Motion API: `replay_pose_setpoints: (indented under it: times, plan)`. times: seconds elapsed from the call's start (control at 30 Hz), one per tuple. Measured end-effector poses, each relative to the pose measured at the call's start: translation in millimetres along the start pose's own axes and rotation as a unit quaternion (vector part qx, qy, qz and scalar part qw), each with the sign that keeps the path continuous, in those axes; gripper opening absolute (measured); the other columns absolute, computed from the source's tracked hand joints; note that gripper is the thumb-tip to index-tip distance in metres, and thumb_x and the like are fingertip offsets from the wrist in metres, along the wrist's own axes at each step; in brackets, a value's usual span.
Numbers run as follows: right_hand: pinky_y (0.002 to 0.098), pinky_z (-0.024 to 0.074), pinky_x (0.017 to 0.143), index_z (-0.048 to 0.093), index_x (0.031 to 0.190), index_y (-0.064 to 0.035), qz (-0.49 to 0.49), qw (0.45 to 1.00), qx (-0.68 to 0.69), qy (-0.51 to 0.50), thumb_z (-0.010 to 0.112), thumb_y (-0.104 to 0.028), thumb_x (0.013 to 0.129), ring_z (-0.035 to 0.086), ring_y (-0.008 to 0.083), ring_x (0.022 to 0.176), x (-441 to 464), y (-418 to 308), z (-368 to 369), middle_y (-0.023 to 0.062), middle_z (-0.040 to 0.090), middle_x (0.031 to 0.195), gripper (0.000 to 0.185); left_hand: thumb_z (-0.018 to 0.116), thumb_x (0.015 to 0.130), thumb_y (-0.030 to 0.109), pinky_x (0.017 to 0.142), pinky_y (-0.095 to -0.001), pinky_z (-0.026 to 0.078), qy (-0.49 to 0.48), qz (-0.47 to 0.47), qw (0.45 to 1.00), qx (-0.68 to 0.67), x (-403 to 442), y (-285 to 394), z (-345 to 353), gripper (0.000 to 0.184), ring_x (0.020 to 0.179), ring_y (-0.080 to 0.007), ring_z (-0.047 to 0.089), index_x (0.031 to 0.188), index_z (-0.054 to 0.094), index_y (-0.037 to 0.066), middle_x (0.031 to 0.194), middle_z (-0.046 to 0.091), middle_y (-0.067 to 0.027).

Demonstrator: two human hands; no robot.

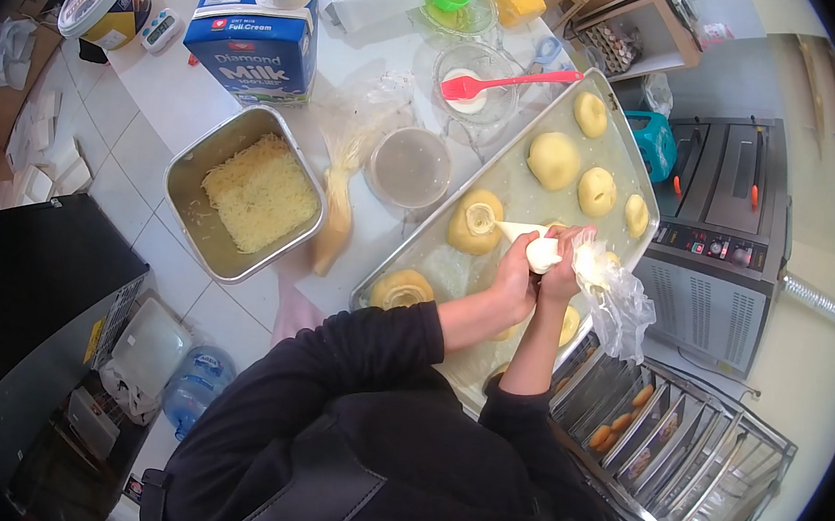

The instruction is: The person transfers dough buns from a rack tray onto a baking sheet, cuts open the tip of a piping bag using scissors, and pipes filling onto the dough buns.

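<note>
A clear piping bag (pixel 542 257) filled with pale cream is squeezed between my two hands above the baking tray (pixel 418 251). My left hand (pixel 513 282) wraps round the lower part of the bag, close to its narrow end. Higher up, my right hand (pixel 562 262) grips the bag, and its loose crumpled plastic end hangs out to the right. The tip points at a round dough bun (pixel 475 222), whose hollow top carries a ring of cream. Another hollowed bun (pixel 403 290) lies nearer me, while several plain dough pieces (pixel 554 161) sit farther along. My hands partly hide some pieces.
Left of the tray stand a metal pan of shredded cheese (pixel 258 193), a tied bag of filling (pixel 334 227), a plastic tub (pixel 410 167) and a milk carton (pixel 253 39). A red spatula (pixel 510 84) rests across a bowl. An oven (pixel 711 239) and tray rack (pixel 671 446) are at right.
</note>
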State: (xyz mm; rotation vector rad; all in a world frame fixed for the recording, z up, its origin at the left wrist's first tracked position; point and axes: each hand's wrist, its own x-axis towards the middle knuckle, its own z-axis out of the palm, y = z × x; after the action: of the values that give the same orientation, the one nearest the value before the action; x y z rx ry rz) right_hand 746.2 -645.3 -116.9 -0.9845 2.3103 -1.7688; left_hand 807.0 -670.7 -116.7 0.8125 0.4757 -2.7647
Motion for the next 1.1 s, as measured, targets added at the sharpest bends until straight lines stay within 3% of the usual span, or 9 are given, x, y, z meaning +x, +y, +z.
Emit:
replay_pose_setpoints:
  times: [0.03,0.13,0.23,0.33,0.43,0.73,0.9,1.03,1.1]
  plan:
    - [0.0262,0.0389,0.047,0.054,0.062,-0.0029,0.002,1.0,0.022,0.011,0.047,-0.015,0.083,0.049,0.0127,0.052,1,3,0,0.0036,0.053,0.057,0.025,0.037,0.083,0.036,0.073,-0.0278,0.038,-0.003,-0.001,1.0,-0.001,3,0,-1,0.031,0.084,-0.0139,0.049,0.095,0.052,0.012,0.091,0.055,-0.0013]
    - [0.0259,0.039,0.047,0.055,0.064,-0.0033,0.007,1.0,0.02,-0.003,0.047,-0.014,0.083,0.049,0.0122,0.053,3,1,2,0.0035,0.053,0.058,0.023,0.038,0.082,0.037,0.074,-0.0279,0.038,-0.006,0.002,1.0,0.002,7,2,-1,0.032,0.086,-0.0141,0.049,0.096,0.052,0.012,0.092,0.055,-0.0015]
    - [0.0279,0.0395,0.054,0.035,0.064,-0.0042,-0.023,0.999,-0.036,-0.019,0.037,-0.008,0.086,0.039,0.0141,0.051,6,-10,11,0.0019,0.033,0.054,0.022,0.038,0.082,0.039,0.075,-0.0277,0.038,-0.026,-0.007,1.0,0.01,8,8,0,0.033,0.087,-0.0143,0.049,0.096,0.052,0.012,0.094,0.055,-0.0018]
    - [0.0276,0.0393,0.054,0.035,0.064,-0.0038,-0.05,0.997,-0.039,-0.033,0.037,-0.008,0.086,0.04,0.0144,0.051,10,-6,13,0.0021,0.033,0.054,0.023,0.038,0.081,0.04,0.077,-0.0276,0.038,-0.024,-0.001,1.0,0.011,7,12,4,0.035,0.09,-0.0144,0.049,0.098,0.051,0.012,0.095,0.054,-0.0022]
    - [0.0273,0.0392,0.053,0.035,0.063,-0.0034,-0.044,0.997,-0.048,-0.035,0.036,-0.009,0.087,0.04,0.0148,0.051,12,-9,18,0.0026,0.034,0.053,0.024,0.035,0.082,0.035,0.089,-0.0348,0.032,-0.022,0.01,0.999,0.02,5,17,5,0.039,0.103,-0.0207,0.044,0.108,0.045,0.009,0.11,0.049,-0.0065]
    - [0.0275,0.0392,0.05,0.037,0.061,-0.002,-0.077,0.994,-0.062,-0.041,0.035,-0.01,0.087,0.041,0.0153,0.049,12,-6,28,0.0038,0.038,0.052,0.027,0.027,0.084,0.031,0.091,-0.037,0.032,-0.039,0.026,0.999,-0.009,13,22,-1,0.04,0.106,-0.0237,0.043,0.112,0.041,0.006,0.115,0.046,-0.0111]
    - [0.0276,0.0399,0.05,0.038,0.061,-0.0019,-0.114,0.989,-0.074,-0.054,0.036,-0.008,0.086,0.039,0.0146,0.047,11,-5,31,0.0033,0.037,0.051,0.026,0.025,0.085,0.031,0.092,-0.0372,0.032,-0.044,0.046,0.998,-0.022,11,22,-4,0.042,0.107,-0.0245,0.042,0.115,0.039,0.005,0.116,0.044,-0.0119]
    - [0.0271,0.0398,0.049,0.038,0.061,-0.002,-0.043,0.998,0.003,-0.053,0.036,-0.007,0.086,0.035,0.0125,0.045,7,-15,36,0.0025,0.035,0.051,0.025,0.024,0.085,0.032,0.092,-0.0367,0.032,-0.034,0.057,0.997,-0.034,11,20,-8,0.043,0.107,-0.0241,0.042,0.115,0.038,0.004,0.116,0.044,-0.0114]
    - [0.027,0.0397,0.049,0.038,0.062,-0.0019,-0.045,0.997,0.014,-0.054,0.036,-0.008,0.086,0.033,0.0114,0.045,6,-13,35,0.0021,0.034,0.051,0.025,0.034,0.083,0.034,0.082,-0.0307,0.037,-0.011,0.067,0.996,-0.058,5,19,-5,0.036,0.094,-0.0181,0.048,0.105,0.046,0.007,0.101,0.052,-0.0067]
